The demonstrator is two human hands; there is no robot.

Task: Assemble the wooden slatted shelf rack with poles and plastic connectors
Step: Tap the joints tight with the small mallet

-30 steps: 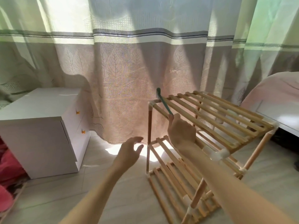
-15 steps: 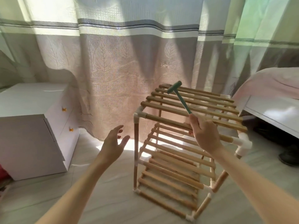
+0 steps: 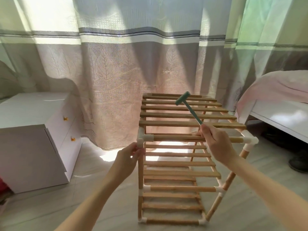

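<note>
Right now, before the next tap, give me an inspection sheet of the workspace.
Surface: pale tiled floor, sunlit patch by the curtain.
Job's things: wooden rack upright, three slatted tiers, white connectors at its corners; green mallet raised over the top tier.
Clutter: nothing seen loose on the floor by the rack.
Hands: left hand grips the front-left pole just below the top connector; right hand holds the mallet's handle.
Cables: nothing seen.
Surroundings: white drawer cabinet left, bed right, curtain behind.
</note>
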